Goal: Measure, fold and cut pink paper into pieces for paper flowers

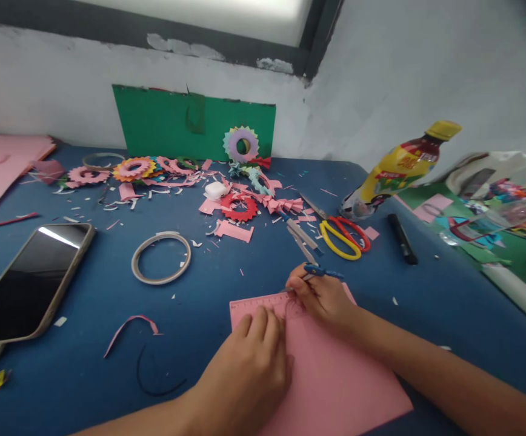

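Observation:
A pink sheet of paper [336, 375] lies at the front of the blue table, with a clear ruler [263, 301] along its far edge. My left hand [254, 357] rests flat on the paper, its fingertips on the ruler and its fingers stretched out. Closed around a blue pen [322, 270], my right hand [322, 300] sits at the sheet's far edge, by the ruler. The pen's tip is partly hidden by my fingers. A faint curved line shows on the paper between the hands. Just beyond the right hand lies a grey, two-legged tool [302, 235].
Scissors [345, 237], a black cutter-like tool [402, 239] and a tilted-looking drink bottle [397, 169] are at right. A tape roll [161, 258] and phone [31, 278] are left. Paper rosettes [240, 208] and scraps lie before a green board [163, 124].

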Demonstrator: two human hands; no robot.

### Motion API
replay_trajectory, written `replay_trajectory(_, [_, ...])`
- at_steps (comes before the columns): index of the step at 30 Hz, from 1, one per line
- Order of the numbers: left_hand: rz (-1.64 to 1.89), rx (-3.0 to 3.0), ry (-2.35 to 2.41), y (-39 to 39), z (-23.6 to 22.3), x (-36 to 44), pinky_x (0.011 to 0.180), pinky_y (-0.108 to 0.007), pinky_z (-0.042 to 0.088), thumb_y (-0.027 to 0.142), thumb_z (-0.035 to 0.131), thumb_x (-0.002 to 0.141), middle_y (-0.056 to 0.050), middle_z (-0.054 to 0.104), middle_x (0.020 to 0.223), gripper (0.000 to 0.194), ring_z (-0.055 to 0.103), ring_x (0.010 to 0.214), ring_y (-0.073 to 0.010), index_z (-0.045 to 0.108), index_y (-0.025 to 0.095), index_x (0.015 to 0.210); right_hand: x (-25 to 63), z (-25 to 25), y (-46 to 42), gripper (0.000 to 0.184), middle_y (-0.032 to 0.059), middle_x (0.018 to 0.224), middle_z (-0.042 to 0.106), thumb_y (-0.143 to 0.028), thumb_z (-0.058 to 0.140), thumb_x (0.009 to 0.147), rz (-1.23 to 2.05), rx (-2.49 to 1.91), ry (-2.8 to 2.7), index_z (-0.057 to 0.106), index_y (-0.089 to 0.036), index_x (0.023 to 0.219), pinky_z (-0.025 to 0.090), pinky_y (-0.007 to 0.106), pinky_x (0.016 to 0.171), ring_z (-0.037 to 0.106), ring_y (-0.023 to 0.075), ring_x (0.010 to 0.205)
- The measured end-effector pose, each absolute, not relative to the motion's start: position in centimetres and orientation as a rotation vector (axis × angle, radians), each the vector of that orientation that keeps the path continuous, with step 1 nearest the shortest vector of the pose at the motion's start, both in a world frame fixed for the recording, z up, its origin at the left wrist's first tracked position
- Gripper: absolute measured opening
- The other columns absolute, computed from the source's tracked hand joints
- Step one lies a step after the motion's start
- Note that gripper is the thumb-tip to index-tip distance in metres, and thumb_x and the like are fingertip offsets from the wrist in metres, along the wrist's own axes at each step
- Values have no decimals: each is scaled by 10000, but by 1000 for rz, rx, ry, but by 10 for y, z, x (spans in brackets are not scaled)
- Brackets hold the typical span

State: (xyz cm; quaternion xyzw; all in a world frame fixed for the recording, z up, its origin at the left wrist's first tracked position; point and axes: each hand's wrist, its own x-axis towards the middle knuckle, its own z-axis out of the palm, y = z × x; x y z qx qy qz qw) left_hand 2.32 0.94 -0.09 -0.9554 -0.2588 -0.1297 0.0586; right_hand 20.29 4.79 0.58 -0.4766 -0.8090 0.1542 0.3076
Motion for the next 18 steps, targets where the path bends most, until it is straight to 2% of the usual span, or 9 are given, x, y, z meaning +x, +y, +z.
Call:
replay_trajectory(7, [-406,-2884,-763,9,-1,23,777,-386,434,174,370,878,-198,594,1092,323,555,980,-290,608,48,1057,201,5,49,333,0,603,570,-276,277,949,224,-1082,-2270,480,-182,703,437,191,560,545,98,556])
replay_trajectory(18, [-451,-2885,-758,10,2,24,745,-384,470,183,384,857,-210,601,1092,355,560,962,-309,606,11,1074,200,3,50,331,-2,586,547,-273,286,947,255,-1047,-2268,464,-178,685,438,179,552,525,90,542])
